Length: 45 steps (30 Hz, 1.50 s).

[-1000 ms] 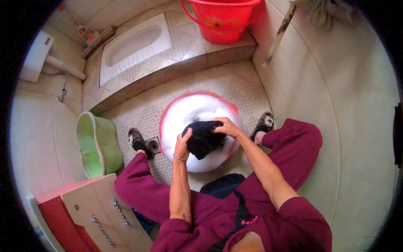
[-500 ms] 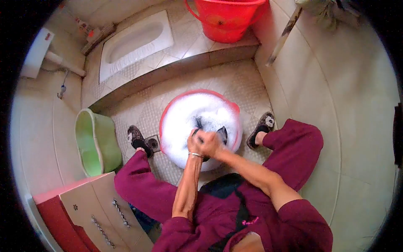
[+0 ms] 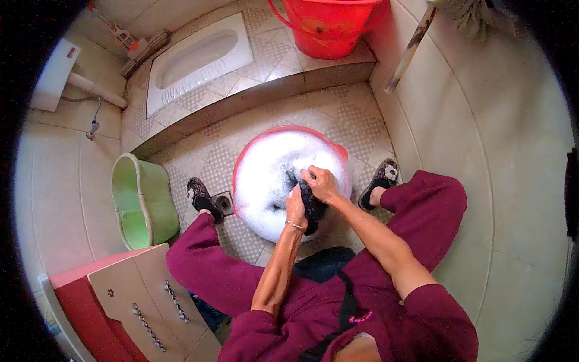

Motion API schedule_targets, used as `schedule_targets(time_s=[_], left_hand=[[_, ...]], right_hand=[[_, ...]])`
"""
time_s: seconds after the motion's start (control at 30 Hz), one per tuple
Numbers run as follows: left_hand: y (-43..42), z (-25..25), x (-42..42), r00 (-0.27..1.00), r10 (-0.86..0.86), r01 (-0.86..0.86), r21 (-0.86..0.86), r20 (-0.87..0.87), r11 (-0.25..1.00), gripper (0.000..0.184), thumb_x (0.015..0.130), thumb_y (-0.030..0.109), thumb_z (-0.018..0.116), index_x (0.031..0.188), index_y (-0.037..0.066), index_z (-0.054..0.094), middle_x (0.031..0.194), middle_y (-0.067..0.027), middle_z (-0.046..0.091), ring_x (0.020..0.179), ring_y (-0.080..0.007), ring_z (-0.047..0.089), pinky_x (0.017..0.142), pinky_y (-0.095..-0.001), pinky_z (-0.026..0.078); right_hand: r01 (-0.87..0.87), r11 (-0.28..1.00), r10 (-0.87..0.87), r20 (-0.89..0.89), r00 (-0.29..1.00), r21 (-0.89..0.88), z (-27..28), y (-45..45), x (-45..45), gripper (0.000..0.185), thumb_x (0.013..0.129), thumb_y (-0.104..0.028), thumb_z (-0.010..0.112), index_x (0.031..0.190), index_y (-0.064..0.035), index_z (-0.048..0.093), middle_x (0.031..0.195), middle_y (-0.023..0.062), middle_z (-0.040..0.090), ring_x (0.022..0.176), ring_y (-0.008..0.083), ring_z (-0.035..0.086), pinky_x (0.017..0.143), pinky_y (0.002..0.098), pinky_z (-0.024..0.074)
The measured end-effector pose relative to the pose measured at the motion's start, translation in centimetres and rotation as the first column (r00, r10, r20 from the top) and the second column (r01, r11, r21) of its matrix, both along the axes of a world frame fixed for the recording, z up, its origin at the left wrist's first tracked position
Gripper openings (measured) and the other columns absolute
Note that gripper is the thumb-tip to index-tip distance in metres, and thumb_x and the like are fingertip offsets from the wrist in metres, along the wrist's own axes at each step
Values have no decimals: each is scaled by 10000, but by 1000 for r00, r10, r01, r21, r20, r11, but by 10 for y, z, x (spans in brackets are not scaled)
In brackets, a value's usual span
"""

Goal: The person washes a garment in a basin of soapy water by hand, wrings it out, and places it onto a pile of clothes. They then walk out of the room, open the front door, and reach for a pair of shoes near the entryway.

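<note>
Holding a black cloth (image 3: 312, 208) in both hands, over the right part of a round red basin (image 3: 342, 151) filled with white foam (image 3: 259, 175). Clamping the left hand (image 3: 296, 206) around the cloth's left side, with the grip closing on the fabric and a bracelet (image 3: 294, 225) circling the wrist. Curling the right hand (image 3: 320, 183) at the far end of the black cloth, with that grip also closing on the fabric and lying just beside the left fingertips. Letting the near end of the cloth hang down by the left wrist. Sitting with knees spread in maroon clothing, and placing a patterned shoe (image 3: 199, 196) on the tiled floor on each side of the basin. Having a floor drain (image 3: 224, 203) lying just beside the left shoe, a green tub (image 3: 160, 193) standing farther left, and a drawer cabinet (image 3: 139, 289) standing at the near left. Facing a raised step, with a white squat toilet (image 3: 202, 63) lying at the far left and a red bucket (image 3: 332, 36) standing at the far right.
</note>
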<state>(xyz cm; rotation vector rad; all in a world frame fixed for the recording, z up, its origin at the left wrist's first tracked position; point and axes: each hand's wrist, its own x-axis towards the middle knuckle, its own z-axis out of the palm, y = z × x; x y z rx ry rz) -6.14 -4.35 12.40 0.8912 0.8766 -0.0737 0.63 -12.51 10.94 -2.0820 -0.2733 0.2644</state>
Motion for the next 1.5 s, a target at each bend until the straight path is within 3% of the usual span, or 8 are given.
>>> schedule_targets(time_s=[0.3, 0.57, 0.73, 0.83, 0.9, 1.23, 1.33, 1.5], left_hand=[[43, 5, -1, 951, 96, 90, -560, 294, 823, 398, 877, 375, 385, 991, 28, 545, 935, -127, 600, 834, -236, 595, 750, -372, 493], [63, -14, 0, 965, 12, 82, -344, 263, 935, 334, 853, 294, 481, 1025, 11, 527, 987, -128, 590, 881, -234, 583, 794, -355, 469], [65, -43, 2, 973, 186, -123, -371, 137, 920, 377, 862, 375, 447, 893, 14, 553, 812, -104, 598, 762, -224, 584, 695, -351, 498], [78, -85, -2, 799, 195, 344, -699, 568, 626, 362, 831, 405, 492, 778, 56, 571, 734, -80, 578, 668, -197, 562, 636, -322, 484], [51, -86, -4, 995, 0, -23, 234, 96, 972, 281, 833, 269, 484, 895, 6, 561, 798, -72, 572, 688, -157, 534, 635, -298, 452], [54, -84, -7, 948, 134, 19, -470, 289, 882, 244, 838, 301, 463, 723, 99, 536, 676, -11, 523, 629, -137, 512, 603, -305, 436], [29, -61, -6, 998, 42, -48, 127, 47, 991, 254, 846, 296, 434, 802, 66, 533, 757, -25, 537, 685, -138, 522, 612, -320, 443], [0, -9, 1, 992, 114, -119, -80, -61, 990, 373, 862, 295, 428, 1046, -20, 501, 888, -62, 556, 767, -183, 557, 701, -306, 461]], right_hand=[[-389, 770, 599, -362, 714, 506, -18, -25, 4, 464, 672, -177, 678, 1083, -23, 525, 983, 49, 566, 916, 156, 503, 853, 289, 380], [213, 734, 196, -501, 843, 645, -21, -15, 6, 288, 635, -70, 633, 909, -14, 568, 807, 17, 583, 698, 93, 537, 675, 238, 444], [-158, 916, 134, 90, 987, 369, 29, 28, -27, 245, 689, -106, 608, 909, -30, 532, 842, 81, 581, 789, 195, 571, 712, 296, 449], [-378, 915, 312, 351, 883, 138, 52, 39, -53, 177, 703, -176, 614, 782, -30, 551, 751, 157, 568, 702, 307, 578, 642, 337, 460], [-111, 986, 85, 192, 978, 128, 33, 35, -41, 220, 744, -224, 572, 685, -15, 534, 607, 174, 526, 569, 304, 560, 527, 365, 437], [-311, 950, 300, 168, 939, 39, 47, 32, -53, 197, 737, -228, 542, 744, -32, 535, 679, 225, 550, 657, 386, 558, 557, 429, 438], [33, 990, -57, 176, 983, 138, 15, 28, -37, 225, 718, -233, 567, 673, -13, 543, 636, 241, 505, 615, 381, 552, 524, 381, 421], [79, 995, -80, -15, 997, -61, -7, 2, -4, 304, 752, -304, 567, 721, -1, 551, 616, 210, 505, 536, 308, 492, 535, 351, 416]])
